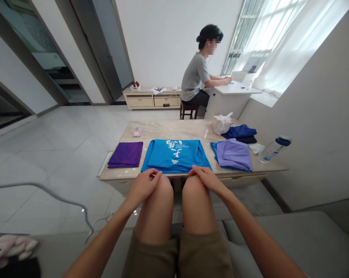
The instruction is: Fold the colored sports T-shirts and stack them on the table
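Note:
My left hand [144, 184] rests on my left knee, fingers loosely bent over it and holding nothing. On my right knee lies my right hand [207, 177], its fingers extended and free of any object. Just beyond both hands, a folded blue T-shirt [160, 154] with white lettering lies flat near the table's front edge. To its left is a folded purple cloth [125, 154]. A folded lavender garment [235, 154] sits on blue fabric [214, 148] to the right.
On the table [174, 129] are a small pink item [138, 131], a white plastic bag [222, 122], dark blue clothes [241, 132] and a clear bottle [274, 150]. Behind it a person [196, 75] sits at a white desk [235, 89]. A grey hose [61, 197] crosses at left.

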Available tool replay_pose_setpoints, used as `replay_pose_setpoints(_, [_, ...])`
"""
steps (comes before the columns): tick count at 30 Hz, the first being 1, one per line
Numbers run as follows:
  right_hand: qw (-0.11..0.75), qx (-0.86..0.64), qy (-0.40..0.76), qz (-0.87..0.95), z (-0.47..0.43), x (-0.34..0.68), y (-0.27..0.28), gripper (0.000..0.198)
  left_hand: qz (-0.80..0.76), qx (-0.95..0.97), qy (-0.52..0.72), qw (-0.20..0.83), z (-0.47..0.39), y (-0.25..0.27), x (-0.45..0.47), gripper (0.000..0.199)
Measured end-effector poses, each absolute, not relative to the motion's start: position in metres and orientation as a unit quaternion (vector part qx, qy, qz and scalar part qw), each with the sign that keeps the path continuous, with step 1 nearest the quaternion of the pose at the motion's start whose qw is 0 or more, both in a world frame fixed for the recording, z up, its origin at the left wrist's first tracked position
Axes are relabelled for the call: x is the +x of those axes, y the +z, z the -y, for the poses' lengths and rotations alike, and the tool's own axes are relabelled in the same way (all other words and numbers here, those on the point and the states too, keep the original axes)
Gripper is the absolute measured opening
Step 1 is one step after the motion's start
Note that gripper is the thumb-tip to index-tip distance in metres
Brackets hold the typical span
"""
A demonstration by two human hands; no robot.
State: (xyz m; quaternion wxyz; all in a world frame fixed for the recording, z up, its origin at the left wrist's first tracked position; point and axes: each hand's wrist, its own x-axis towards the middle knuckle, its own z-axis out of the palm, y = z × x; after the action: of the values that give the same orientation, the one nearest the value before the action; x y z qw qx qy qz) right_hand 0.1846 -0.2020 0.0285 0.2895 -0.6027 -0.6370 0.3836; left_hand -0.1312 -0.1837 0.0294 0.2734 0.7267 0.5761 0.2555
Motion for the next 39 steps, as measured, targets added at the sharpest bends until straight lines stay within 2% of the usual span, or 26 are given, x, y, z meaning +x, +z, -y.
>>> replay_pose_setpoints(3, [0.207,-0.628,0.279,0.697,0.219,0.158,0.052,0.053,-0.567,0.750,0.285,0.190,0.216,0.035,-0.118,0.037])
replay_pose_setpoints(5, [0.152,-0.678,0.176,0.698,0.228,0.146,0.056,0.043,-0.554,0.746,0.324,0.176,0.230,0.029,-0.113,0.039])
replay_pose_setpoints(8, [0.149,-0.729,0.091,0.662,0.236,0.139,0.051,0.035,-0.568,0.723,0.357,0.168,0.241,0.019,-0.112,0.041])
replay_pose_setpoints(14, [0.169,-0.724,0.054,0.666,0.245,0.136,0.046,0.038,-0.578,0.718,0.359,0.146,0.244,0.025,-0.123,0.041])
replay_pose_setpoints(21, [0.189,-0.676,0.021,0.712,0.255,0.116,0.046,0.032,-0.586,0.731,0.330,0.115,0.258,0.038,-0.126,0.043])
replay_pose_setpoints(27, [0.211,-0.664,0.011,0.718,0.242,0.097,0.037,0.031,-0.609,0.717,0.327,0.090,0.256,0.029,-0.143,0.042])
replay_pose_setpoints(34, [0.130,-0.661,-0.014,0.739,0.223,0.067,0.040,0.031,-0.622,0.691,0.352,0.110,0.248,0.026,-0.181,0.040])
replay_pose_setpoints(39, [0.073,-0.685,0.007,0.725,0.221,0.089,0.047,0.035,-0.629,0.681,0.357,0.112,0.251,0.028,-0.199,0.037])
